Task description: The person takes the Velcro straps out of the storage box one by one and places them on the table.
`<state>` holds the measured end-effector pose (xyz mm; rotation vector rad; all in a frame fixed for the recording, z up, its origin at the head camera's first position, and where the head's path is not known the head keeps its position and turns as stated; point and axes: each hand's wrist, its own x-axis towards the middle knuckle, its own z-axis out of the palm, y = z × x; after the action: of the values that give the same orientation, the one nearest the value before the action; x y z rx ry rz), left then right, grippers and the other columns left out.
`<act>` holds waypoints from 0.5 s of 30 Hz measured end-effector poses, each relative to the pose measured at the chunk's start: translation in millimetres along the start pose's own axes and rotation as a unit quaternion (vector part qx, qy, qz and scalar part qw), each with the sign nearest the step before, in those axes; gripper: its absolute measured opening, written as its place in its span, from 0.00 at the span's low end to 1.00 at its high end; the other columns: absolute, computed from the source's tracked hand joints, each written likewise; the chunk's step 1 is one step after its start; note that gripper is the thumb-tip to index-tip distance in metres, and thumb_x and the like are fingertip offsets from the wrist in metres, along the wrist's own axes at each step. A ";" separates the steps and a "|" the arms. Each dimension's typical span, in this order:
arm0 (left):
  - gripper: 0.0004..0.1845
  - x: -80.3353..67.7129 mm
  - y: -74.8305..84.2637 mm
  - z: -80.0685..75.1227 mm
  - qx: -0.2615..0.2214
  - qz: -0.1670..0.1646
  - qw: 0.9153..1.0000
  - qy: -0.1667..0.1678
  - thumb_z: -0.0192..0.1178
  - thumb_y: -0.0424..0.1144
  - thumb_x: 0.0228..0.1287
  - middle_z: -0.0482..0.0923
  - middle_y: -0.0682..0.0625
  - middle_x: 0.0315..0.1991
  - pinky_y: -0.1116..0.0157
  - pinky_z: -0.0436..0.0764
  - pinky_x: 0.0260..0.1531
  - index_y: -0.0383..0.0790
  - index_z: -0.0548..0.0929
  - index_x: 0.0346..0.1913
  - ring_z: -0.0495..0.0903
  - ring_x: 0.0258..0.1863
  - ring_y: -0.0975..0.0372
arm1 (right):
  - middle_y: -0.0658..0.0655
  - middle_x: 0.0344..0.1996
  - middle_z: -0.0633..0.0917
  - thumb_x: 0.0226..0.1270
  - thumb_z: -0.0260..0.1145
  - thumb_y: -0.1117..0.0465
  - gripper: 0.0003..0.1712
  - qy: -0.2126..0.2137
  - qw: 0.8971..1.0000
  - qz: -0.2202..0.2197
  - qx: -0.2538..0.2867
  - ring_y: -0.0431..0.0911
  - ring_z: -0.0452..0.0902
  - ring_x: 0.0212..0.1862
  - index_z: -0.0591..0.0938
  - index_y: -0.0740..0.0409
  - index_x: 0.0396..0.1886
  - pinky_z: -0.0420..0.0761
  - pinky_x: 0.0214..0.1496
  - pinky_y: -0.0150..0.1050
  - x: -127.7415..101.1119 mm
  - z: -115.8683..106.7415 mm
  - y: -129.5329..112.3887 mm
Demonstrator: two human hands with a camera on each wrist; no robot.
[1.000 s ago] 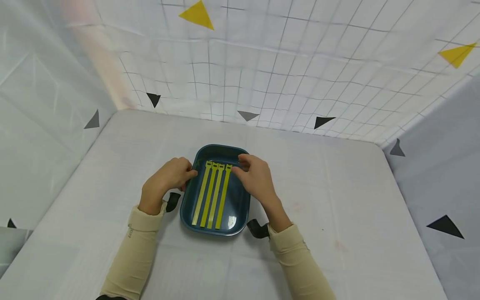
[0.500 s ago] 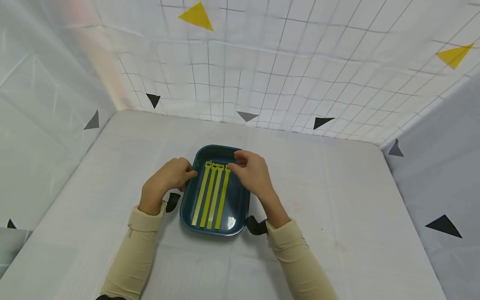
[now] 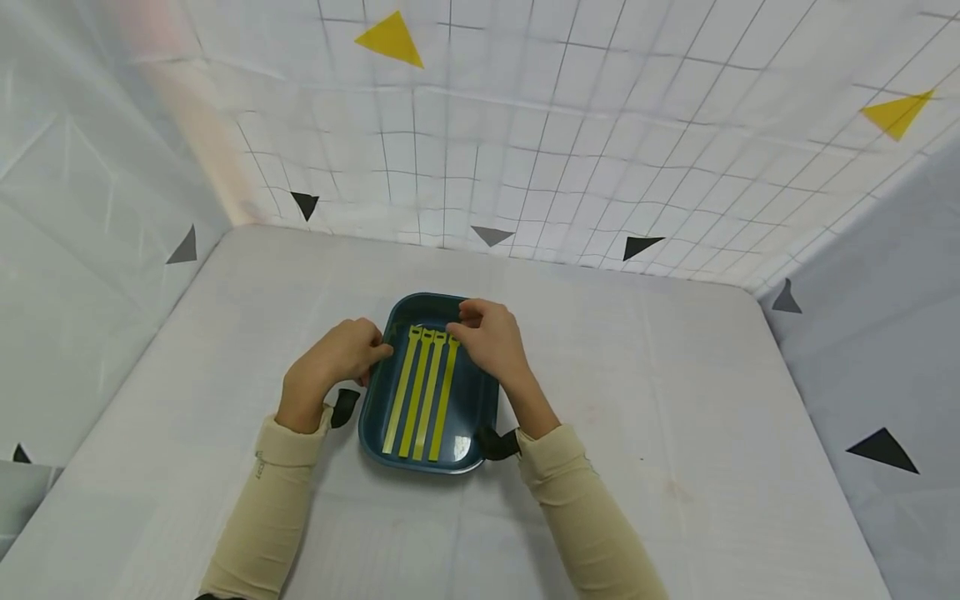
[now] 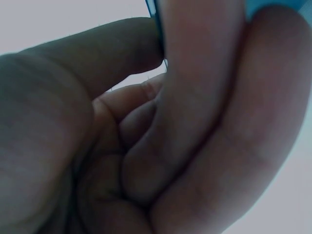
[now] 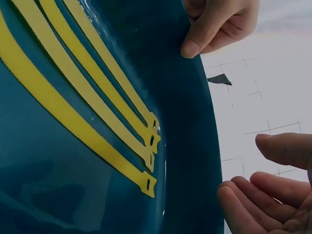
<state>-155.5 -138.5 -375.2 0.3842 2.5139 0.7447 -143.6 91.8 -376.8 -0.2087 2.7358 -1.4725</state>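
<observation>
A dark teal rounded tray (image 3: 474,387) sits on the white-covered table. Several yellow slotted cable ties (image 3: 444,400) lie side by side inside it, their slotted heads toward the far end; the right wrist view shows these heads (image 5: 148,184) close to the tray's wall. My left hand (image 3: 337,354) pinches the tray's left rim between thumb and fingers. Over the far right part of the tray is my right hand (image 3: 491,342). In the right wrist view its thumb and loosely bent fingers (image 5: 263,204) stand apart, with nothing between them, beside the tray wall.
Black wrist cameras (image 3: 345,407) project from both sleeves; the right one (image 3: 495,443) overlaps the tray's near right rim in the head view. A white gridded sheet (image 3: 510,150) with triangle markers hangs behind the table, with pale sheets at both sides.
My right hand has moved left and slightly away from me, over the head of the rightmost cable tie in the head view. The left hand and tray stay put; the head view tilts slightly.
</observation>
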 end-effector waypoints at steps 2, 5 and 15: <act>0.16 0.0 -0.3 0.1 0.002 0.002 1.000 0.001 0.54 0.38 0.76 0.78 0.46 0.16 0.62 0.81 0.25 0.30 0.83 0.32 0.82 0.19 0.54 | 0.64 0.52 0.82 0.67 0.68 0.61 0.26 -0.009 1.000 0.008 -0.008 0.55 0.80 0.53 0.78 0.69 0.61 0.81 0.54 0.47 1.6 1.4 -0.3; 0.16 -0.2 0.1 0.0 0.002 0.003 1.000 0.001 0.53 0.37 0.76 0.78 0.45 0.16 0.62 0.82 0.25 0.30 0.84 0.32 0.81 0.17 0.56 | 0.64 0.56 0.81 0.67 0.69 0.59 0.29 -0.034 0.999 0.025 -0.023 0.55 0.78 0.56 0.76 0.68 0.63 0.79 0.56 0.49 4.3 2.6 -1.4; 0.16 -2.0 2.5 0.1 -0.001 -0.005 1.000 -0.003 0.54 0.36 0.76 0.78 0.45 0.16 0.63 0.82 0.23 0.29 0.83 0.32 0.80 0.15 0.58 | 0.66 0.64 0.75 0.69 0.61 0.67 0.33 -0.121 0.985 0.049 -0.110 0.47 0.78 0.39 0.66 0.68 0.72 0.76 0.51 0.44 11.7 12.4 1.6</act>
<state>-153.4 -137.3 -373.1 0.3732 2.5062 0.7421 -154.3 80.9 -384.6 -0.2359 2.6626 -1.0429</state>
